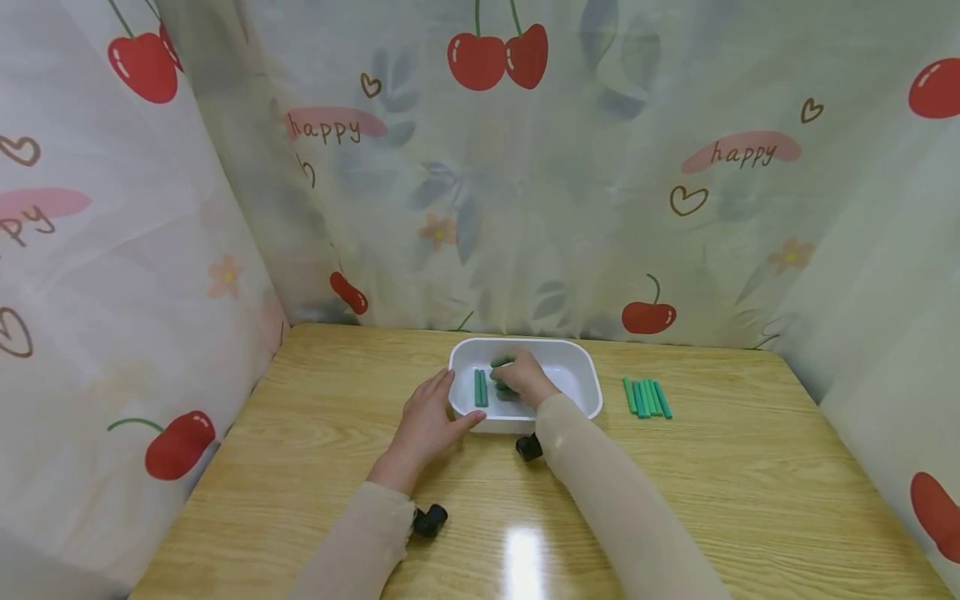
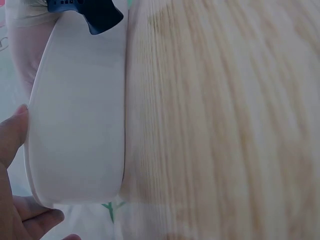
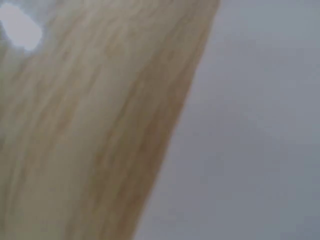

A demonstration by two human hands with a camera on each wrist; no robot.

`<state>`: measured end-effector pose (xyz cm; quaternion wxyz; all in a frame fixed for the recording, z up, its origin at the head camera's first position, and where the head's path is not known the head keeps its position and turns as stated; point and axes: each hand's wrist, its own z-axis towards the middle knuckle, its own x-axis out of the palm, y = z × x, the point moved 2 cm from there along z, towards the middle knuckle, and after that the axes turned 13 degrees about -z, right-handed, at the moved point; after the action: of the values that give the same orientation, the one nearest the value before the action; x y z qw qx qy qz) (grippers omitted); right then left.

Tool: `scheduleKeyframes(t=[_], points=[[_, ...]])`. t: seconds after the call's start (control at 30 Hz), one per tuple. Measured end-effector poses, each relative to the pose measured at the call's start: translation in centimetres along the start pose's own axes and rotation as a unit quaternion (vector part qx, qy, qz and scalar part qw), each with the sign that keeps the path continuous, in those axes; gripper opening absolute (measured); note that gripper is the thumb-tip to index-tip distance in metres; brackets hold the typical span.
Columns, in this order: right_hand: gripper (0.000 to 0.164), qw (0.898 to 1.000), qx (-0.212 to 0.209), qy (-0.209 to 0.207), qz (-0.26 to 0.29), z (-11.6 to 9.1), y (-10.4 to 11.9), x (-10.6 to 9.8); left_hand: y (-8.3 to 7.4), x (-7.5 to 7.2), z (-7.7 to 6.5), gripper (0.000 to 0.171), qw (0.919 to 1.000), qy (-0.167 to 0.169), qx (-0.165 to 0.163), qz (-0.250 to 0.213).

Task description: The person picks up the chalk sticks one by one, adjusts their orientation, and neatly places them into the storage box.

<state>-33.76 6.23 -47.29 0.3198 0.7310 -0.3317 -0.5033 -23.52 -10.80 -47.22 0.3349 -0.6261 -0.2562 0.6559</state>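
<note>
The head view looks forward and down from above; both wrist views, close beside the tub (image 1: 495,427), share the table (image 1: 337,375).

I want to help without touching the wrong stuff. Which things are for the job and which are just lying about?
For the job, I think:
white tub, left hand at its edge
green sticks inside, with the right hand
probably the sticks beside it

Just there:
patterned curtain
black wrist gadgets, worn, not lying about

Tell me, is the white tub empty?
Not empty: green sticks lie inside the white tub, two of them plainly visible side by side.
</note>
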Motion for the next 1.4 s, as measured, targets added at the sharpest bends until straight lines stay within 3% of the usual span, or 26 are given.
scheduleKeyframes(t=[0.53,0.93,1.4], points=[[0.032,0.999,-0.030,0.036,0.028,-3.9,1.4,-3.8,0.1,-0.2,0.0,0.096,1.0000,0.004,0.003,0.004],[0.038,0.997,-0.066,0.038,0.019,-7.1,2.7,-6.6,-0.1,-0.2,-0.1,0.096,1.0000,0.004,-0.003,-0.003],[0.037,0.995,-0.092,0.031,0.022,-9.4,2.4,-9.0,0.1,0.0,0.0,0.095,1.0000,0.006,-0.001,-0.008]])
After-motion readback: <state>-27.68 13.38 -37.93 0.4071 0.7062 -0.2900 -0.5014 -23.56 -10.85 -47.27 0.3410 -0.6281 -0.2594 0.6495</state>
